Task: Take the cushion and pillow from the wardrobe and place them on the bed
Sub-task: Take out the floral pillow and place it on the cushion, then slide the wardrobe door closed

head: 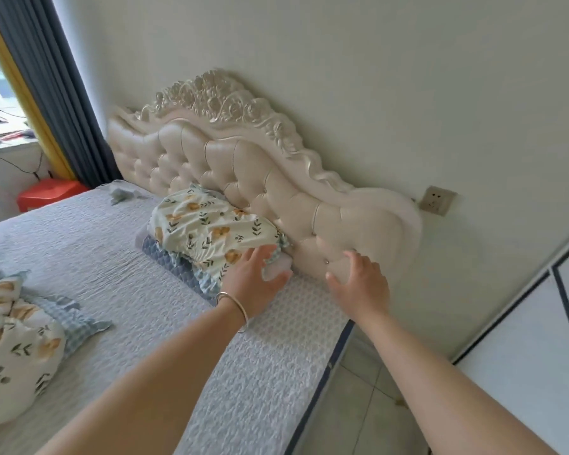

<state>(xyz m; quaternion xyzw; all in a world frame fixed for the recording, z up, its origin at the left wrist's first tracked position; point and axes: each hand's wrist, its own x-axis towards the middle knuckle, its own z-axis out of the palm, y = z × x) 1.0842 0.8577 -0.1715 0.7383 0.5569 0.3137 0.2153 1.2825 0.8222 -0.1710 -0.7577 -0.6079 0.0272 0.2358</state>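
A floral pillow (207, 229) in cream cloth with yellow flowers lies at the head of the bed (119, 277), on top of a blue checked cushion (170, 262), against the tufted headboard (270, 188). My left hand (255, 279), with a bracelet on the wrist, hovers open at the pillow's near end, fingers just at its edge. My right hand (358, 282) is open in front of the headboard's near end, holding nothing. A second floral pillow (17, 349) with a blue checked frill lies at the bed's left foreground.
White sliding wardrobe doors (539, 349) stand at the right, with a narrow tiled floor strip (365, 402) between them and the bed. A wall socket (437, 200) sits beside the headboard. A red stool (50, 193) and dark curtain (56, 90) are at the far left by the window.
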